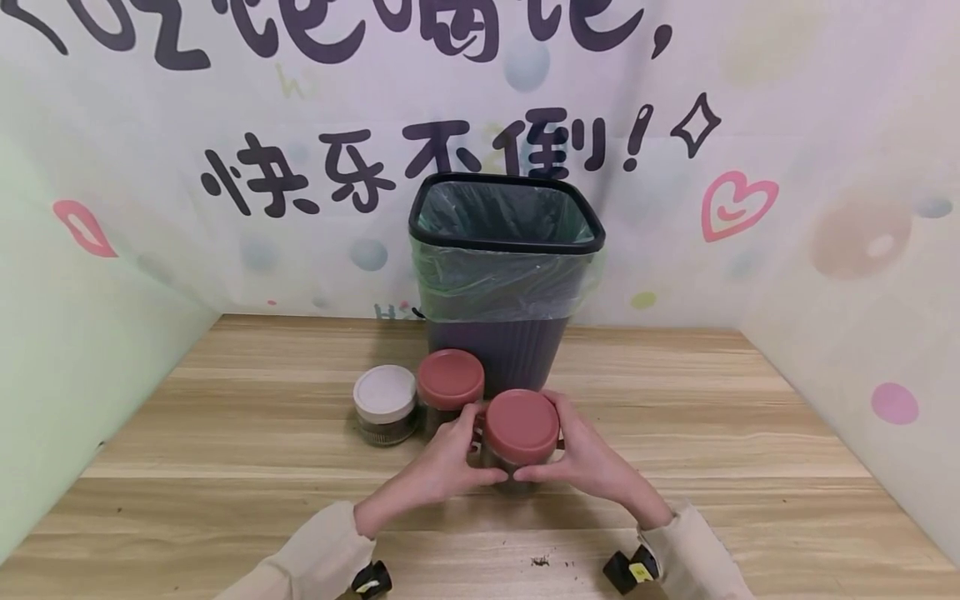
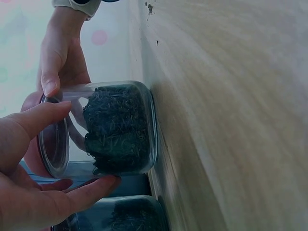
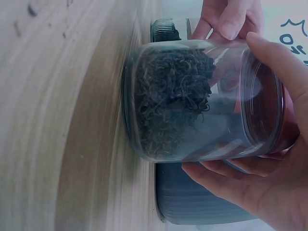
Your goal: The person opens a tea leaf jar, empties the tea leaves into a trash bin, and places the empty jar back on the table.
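Observation:
Both hands hold one clear jar (image 2: 120, 130) with a red lid (image 1: 522, 425), upright on the wooden table. Dark, curled dried leaves that look like loose tea (image 3: 168, 96) fill its lower part. My left hand (image 1: 447, 460) curls round the left side, thumb across the front near the lid. From the right, my right hand (image 1: 592, 457) grips it the same way, and the two thumb tips come close together at the front. Just left and behind stands a second red-lidded jar (image 1: 451, 377), partly hidden by the left hand. Beside that one is a shorter jar with a white lid (image 1: 385, 392).
Close behind the jars rises a dark bin (image 1: 517, 342) lined with a thin plastic bag (image 1: 495, 279). Small dark crumbs (image 1: 540, 562) lie on the wooden tabletop (image 1: 712, 433) near the front. Printed cloth walls (image 1: 300, 250) enclose the back and both sides.

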A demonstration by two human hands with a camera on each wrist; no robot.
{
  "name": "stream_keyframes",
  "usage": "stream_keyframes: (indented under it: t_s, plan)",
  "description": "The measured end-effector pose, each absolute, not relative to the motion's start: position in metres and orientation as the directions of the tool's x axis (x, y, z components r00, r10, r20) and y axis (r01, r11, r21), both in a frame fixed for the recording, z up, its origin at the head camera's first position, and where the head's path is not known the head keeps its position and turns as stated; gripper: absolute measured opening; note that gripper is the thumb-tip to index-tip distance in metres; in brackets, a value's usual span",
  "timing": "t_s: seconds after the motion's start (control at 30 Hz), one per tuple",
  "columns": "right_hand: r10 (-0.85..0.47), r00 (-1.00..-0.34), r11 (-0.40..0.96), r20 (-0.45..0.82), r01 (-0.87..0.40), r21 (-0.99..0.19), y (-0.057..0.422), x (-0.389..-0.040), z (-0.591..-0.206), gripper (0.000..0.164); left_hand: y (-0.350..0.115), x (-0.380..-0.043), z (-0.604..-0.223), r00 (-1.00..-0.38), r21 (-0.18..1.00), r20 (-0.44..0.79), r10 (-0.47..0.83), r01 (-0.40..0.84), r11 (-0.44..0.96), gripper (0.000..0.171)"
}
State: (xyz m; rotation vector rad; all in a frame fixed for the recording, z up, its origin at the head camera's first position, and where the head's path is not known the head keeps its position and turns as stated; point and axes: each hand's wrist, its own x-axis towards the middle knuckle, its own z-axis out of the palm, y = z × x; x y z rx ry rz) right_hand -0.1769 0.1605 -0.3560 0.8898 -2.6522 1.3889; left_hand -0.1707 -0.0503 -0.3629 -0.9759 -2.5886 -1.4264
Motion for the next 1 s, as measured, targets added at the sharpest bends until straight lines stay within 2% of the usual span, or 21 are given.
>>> stream_keyframes:
  t_s: [0.53,0.63,0.83,1.0]
  plan:
    - [-0.506,-0.817,0.39,0.277,-0.502,-0.772,0.163,-0.174,-0.356,0.083,-0.041,-0.17,-0.369,-0.785,0.724,0.349,0.512,0.573,0.384,0.081]
    - [-0.494,-0.818,0.44,0.294,-0.527,-0.727,0.161,-0.172,-0.353,0.083,-0.039,-0.17,-0.369,-0.806,0.743,0.316,0.501,0.538,0.398,0.083]
    - [-0.439,-0.816,0.596,0.377,-0.578,-0.557,0.151,-0.168,-0.345,0.088,-0.036,-0.171,-0.368,-0.839,0.793,0.265,0.475,0.47,0.388,0.087]
    - [-0.416,-0.828,0.637,0.376,-0.561,-0.53,0.145,-0.168,-0.342,0.088,-0.034,-0.173,-0.37,-0.853,0.818,0.262,0.451,0.444,0.365,0.088]
